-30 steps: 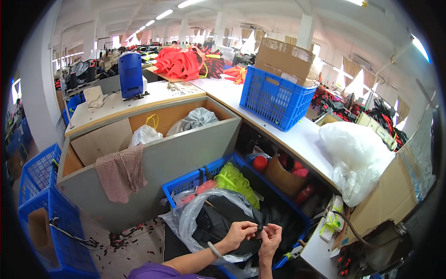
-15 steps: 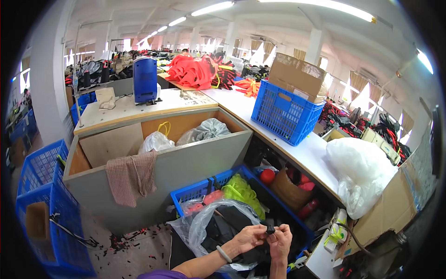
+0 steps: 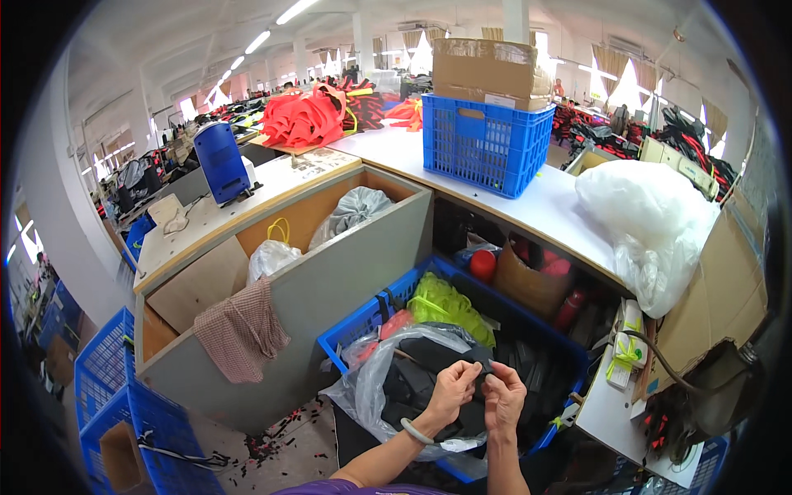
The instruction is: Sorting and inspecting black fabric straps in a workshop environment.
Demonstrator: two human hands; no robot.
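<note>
A small flat black piece point(image 3: 478, 355), perhaps fabric or foam, is pinched between my two hands. My left hand point(image 3: 451, 393), with a pale bangle at the wrist, grips it by thumb and forefinger. My right hand point(image 3: 504, 398) pinches its other side close by. Both hands are over a blue plastic crate point(image 3: 375, 310). Inside the crate are dark pieces point(image 3: 532, 363), a clear plastic bag point(image 3: 371, 394) and a yellow-green bundle point(image 3: 441, 304). The black piece's exact kind is not clear.
A grey wooden bin point(image 3: 330, 280) with a checked cloth point(image 3: 241, 332) over its edge stands left of the crate. On the white table are a blue basket point(image 3: 487, 148) with a cardboard box point(image 3: 487, 70) and a white plastic bag point(image 3: 648, 219). Stacked blue crates point(image 3: 153, 421) stand at lower left.
The view has turned and tilted, so the bin and crate appear shifted. My hands stay close together at the black piece, which now shows flatter and wider between the fingers.
</note>
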